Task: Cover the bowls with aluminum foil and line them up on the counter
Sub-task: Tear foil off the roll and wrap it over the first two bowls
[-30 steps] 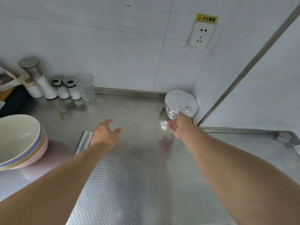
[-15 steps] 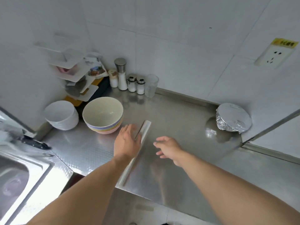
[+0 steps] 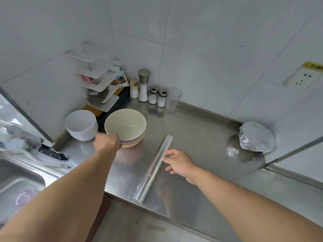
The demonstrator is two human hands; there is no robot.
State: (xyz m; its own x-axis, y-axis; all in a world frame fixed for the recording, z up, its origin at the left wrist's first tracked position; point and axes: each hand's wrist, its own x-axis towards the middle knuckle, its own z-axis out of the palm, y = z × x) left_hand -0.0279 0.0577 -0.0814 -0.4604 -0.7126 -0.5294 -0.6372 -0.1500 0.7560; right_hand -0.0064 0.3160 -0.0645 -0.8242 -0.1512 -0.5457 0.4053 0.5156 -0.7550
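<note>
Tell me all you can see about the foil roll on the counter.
The foil roll is a long, thin, shiny silver cylinder lying flat on the steel counter, slanted, its near end close to the counter's front edge. A loose edge of foil shows near that end. The right hand's fingertips touch its middle.

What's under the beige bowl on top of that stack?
Under the beige bowl, edges of nested purple, yellow and pink bowls show. The left hand covers the rims' near side, and their insides are hidden.
</note>
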